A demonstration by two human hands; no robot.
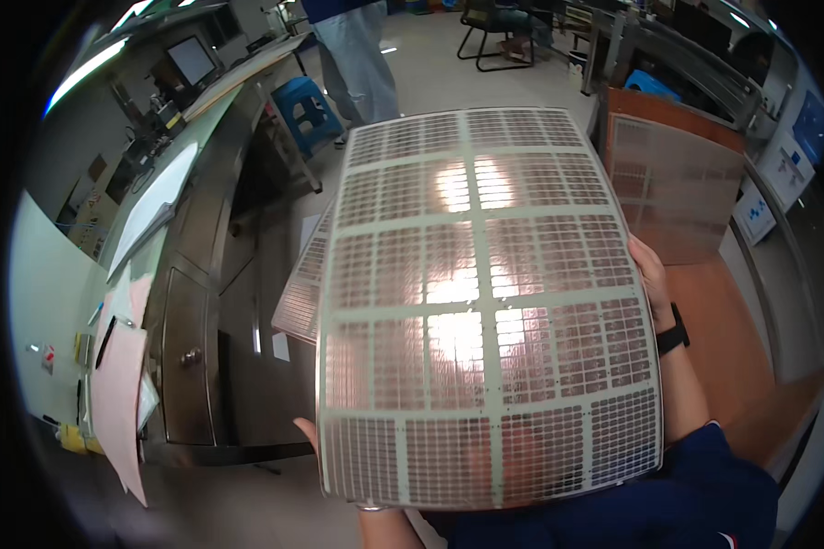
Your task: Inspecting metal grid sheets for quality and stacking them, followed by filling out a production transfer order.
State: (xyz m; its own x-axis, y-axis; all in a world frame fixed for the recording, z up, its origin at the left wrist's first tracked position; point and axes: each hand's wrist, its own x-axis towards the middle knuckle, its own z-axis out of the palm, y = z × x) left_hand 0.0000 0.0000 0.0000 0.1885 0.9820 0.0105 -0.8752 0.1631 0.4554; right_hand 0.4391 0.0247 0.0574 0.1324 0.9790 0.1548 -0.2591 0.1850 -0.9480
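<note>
In front of me I hold up a large circuit board panel (494, 220), shiny and copper-toned, with pale bands dividing it into blocks of small rectangles. My right hand (649, 272), with a dark band on its wrist, grips the right edge; its fingertips are partly hidden behind the panel. At the lower left edge my left hand (309, 434) shows only its thumb, and the rest is behind the panel. Beyond the left edge a second gridded panel (304, 293) sticks out at a slant. What supports it is hidden.
Along the left runs a workbench (188, 320) with papers and a pink sheet (119, 384). On the right, more panels (673, 169) lean against an orange-brown board. A blue stool (307, 114) and a standing person (352, 55) are ahead, with a chair (499, 32) farther back.
</note>
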